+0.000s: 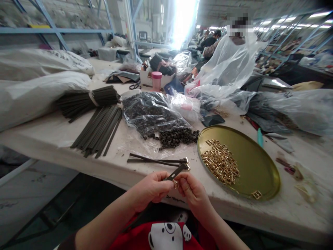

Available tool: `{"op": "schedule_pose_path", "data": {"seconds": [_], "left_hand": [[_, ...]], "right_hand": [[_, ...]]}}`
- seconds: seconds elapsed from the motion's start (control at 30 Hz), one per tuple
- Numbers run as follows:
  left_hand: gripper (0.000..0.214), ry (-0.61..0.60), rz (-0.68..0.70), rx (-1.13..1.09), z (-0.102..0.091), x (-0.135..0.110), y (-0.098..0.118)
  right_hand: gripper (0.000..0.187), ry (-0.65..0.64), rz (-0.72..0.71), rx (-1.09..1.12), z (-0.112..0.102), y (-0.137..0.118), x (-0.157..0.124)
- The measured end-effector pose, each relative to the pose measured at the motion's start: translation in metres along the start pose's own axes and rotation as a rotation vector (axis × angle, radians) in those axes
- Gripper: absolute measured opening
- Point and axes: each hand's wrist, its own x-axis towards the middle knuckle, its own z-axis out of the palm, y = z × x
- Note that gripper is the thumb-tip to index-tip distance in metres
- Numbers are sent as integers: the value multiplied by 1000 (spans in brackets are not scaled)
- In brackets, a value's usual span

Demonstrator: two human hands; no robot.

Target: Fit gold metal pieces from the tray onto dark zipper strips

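My left hand (156, 187) pinches a dark strap (177, 171) near its slotted end, which points up and to the right. Close beside it, the fingers of my right hand (192, 191) are closed on a small gold buckle (176, 184) that touches or nearly touches the strap. Just beyond my hands, a few dark straps with gold buckles (186, 161) lie on the table. A round gold-coloured tray (260, 166) to the right carries a heap of small gold buckles (221, 163), with a few apart near its front rim.
Loose dark straps (97, 130) lie at the left, below a tied bundle (91, 100). A clear plastic bag (156, 111) spills small dark loops (177, 137) mid-table. Behind it stands a pink-lidded jar (156, 81). A person sits across the table, partly behind clear plastic (226, 62).
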Motion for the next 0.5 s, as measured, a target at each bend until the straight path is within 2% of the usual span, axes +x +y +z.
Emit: {"op": "schedule_pose_path", "data": {"seconds": [0.13, 0.3, 0.5], "left_hand": [[19, 17, 12, 5, 1, -3, -1], [27, -42, 26, -44, -1, -5, -1], [36, 66, 28, 105, 2, -5, 0]], "right_hand": [[22, -6, -99, -132, -5, -6, -1], [21, 11, -121, -242, -8, -10, -1], [19, 11, -166, -314, -9, -10, 1]]}}
